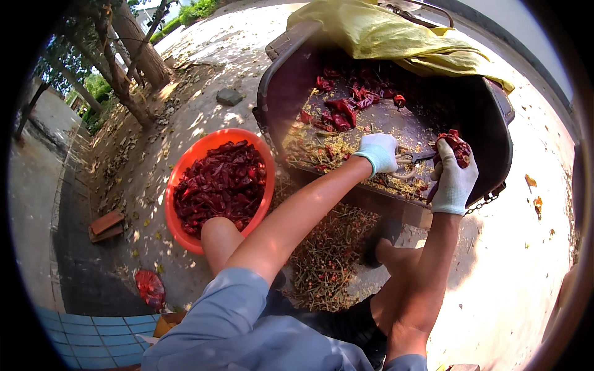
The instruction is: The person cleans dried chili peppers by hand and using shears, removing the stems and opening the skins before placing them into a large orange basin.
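Note:
Both hands wear white gloves with pale blue cuffs. My left hand (378, 153) is closed on scissors (405, 159) with beige looped handles. Their dark blades point right, close to the fingers of my right hand (456, 179). That hand grips a dried red pepper (455, 147), partly hidden by the fingers. Both hands are over the near right part of a dark metal cart bed (272, 93). Several more dried red peppers (343, 114) lie inside it, along with scattered yellow seeds and stem bits (322, 151).
An orange basin (175, 219) heaped with cut red peppers (219, 182) stands left, beside my knee. Stem scraps (331, 260) cover the ground between my legs. A yellow sack (383, 31) drapes the cart's far edge. Farther left are bricks (106, 226), a stone (229, 96) and tree trunks (142, 49).

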### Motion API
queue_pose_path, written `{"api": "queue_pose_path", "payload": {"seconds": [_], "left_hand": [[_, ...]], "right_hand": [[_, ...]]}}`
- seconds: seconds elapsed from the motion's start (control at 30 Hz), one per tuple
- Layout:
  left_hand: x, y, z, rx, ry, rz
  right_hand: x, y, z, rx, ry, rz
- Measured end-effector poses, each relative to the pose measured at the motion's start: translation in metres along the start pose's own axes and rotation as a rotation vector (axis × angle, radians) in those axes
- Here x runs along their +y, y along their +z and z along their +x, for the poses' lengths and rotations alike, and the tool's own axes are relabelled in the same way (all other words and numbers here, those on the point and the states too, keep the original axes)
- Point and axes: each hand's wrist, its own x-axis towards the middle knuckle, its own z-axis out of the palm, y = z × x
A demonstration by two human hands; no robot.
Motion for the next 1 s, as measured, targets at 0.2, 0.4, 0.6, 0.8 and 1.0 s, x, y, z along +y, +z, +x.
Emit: {"api": "queue_pose_path", "payload": {"seconds": [0.2, 0.4, 0.6, 0.8, 1.0], "left_hand": [[-0.053, 0.003, -0.05, 0.039, 0.062, -1.247], [-0.085, 0.003, -0.127, 0.189, 0.35, -1.539], [-0.097, -0.022, -0.164, 0.615, 0.215, -0.903], [-0.072, -0.014, -0.179, 0.769, 0.307, -0.256], [-0.076, -0.001, -0.177, 0.67, 0.287, -0.031]], "right_hand": [[0.003, -0.004, 0.004, -0.034, -0.018, -0.009], [0.007, 0.008, -0.004, -0.16, -0.014, -0.254], [0.019, 0.039, -0.024, -0.327, -0.221, -0.601], [0.024, 0.066, -0.047, -0.448, -0.282, -0.616], [0.032, 0.086, -0.064, -0.542, -0.307, -0.549]]}}
